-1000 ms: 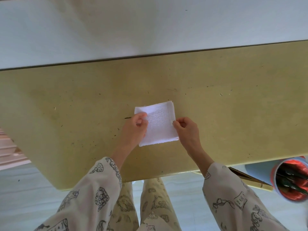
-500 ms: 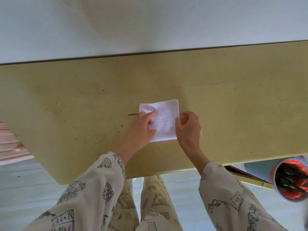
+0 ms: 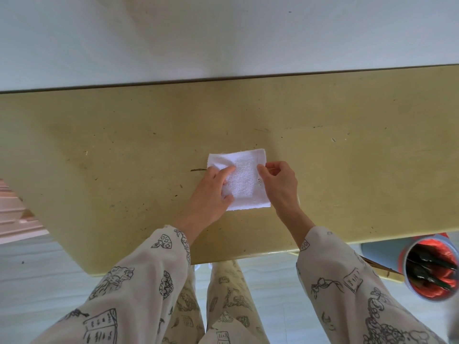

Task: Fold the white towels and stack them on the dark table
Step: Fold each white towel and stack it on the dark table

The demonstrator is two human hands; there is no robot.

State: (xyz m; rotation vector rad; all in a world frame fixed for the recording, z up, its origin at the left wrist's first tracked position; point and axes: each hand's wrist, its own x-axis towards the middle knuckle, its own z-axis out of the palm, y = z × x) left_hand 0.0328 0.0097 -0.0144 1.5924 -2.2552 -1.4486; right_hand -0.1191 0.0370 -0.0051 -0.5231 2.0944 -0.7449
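1. Head view: a small folded white towel [image 3: 244,178] lies flat near the middle of the yellowish desk [image 3: 99,145].
2. The left hand [image 3: 211,194] rests on the towel's left part, fingers fairly straight, thumb on its near edge.
3. The right hand [image 3: 279,184] pinches the towel's right edge between thumb and curled fingers.
4. Risk, as I judge it: lifting by that single pinch could let the layers fan open; no stack is visible here.

Soft even daylight, faint shadows, wide-angle edge warping
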